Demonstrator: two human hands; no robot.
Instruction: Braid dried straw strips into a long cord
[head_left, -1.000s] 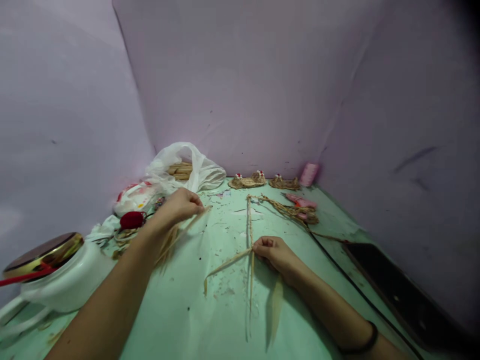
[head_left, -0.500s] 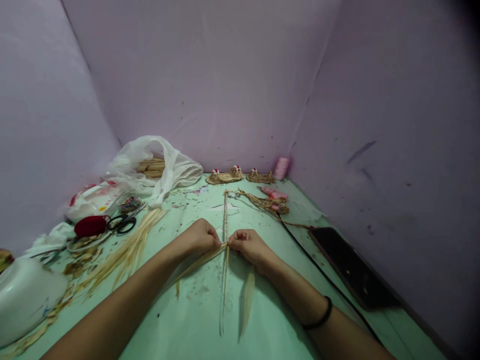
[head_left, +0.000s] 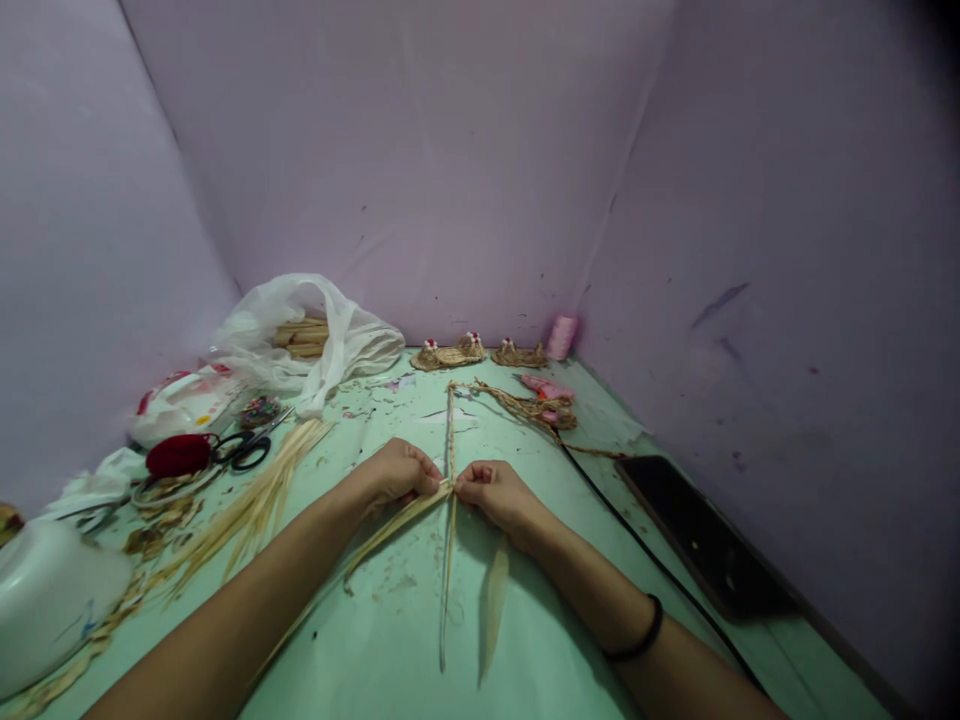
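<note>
A thin braid (head_left: 451,430) of pale dried plant fibre runs from the far part of the table toward me. At its near end my left hand (head_left: 401,472) pinches a fibre strip (head_left: 397,522) that slants down to the left. Close on the other side, my right hand (head_left: 491,488) is closed with its fingertips at the braid's end. Another strip (head_left: 450,560) hangs from that spot toward me. A broad pale strip (head_left: 495,610) trails below my right hand, its upper end hidden. The two hands are nearly touching.
Loose fibre strips (head_left: 281,470), black-handled scissors (head_left: 247,450), a dark red bundle (head_left: 180,455) and a white bowl-like object (head_left: 56,605) lie left. Behind stand a plastic bag (head_left: 352,335), woven slippers (head_left: 450,355) and a pink thread spool (head_left: 562,338). A pink glue gun (head_left: 551,390) and a phone (head_left: 697,535) are right.
My left fingers have shifted slightly, and the strip at the left now shows more broadly, slanting lower. My right hand has hardly moved.
</note>
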